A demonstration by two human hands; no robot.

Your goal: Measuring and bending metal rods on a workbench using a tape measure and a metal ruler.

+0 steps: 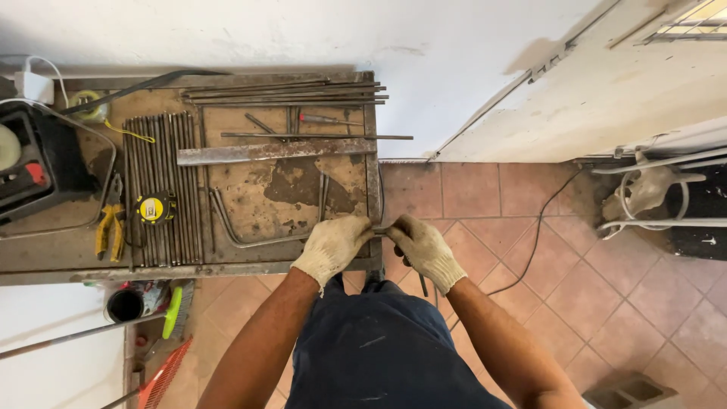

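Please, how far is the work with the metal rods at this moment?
Looks done: one bent rod lies curved on the workbench. In hand: the gloved left hand and right hand grip a thin rod at the bench's right edge. Seemingly left: a row of straight rods under a tape measure, and more along the back.

White plastered wall [318, 34] behind, terracotta tile floor [606, 295] with pale joints, rusty metal workbench [45, 254] against the wall, off-white door [606, 91] at right, soft even daylight
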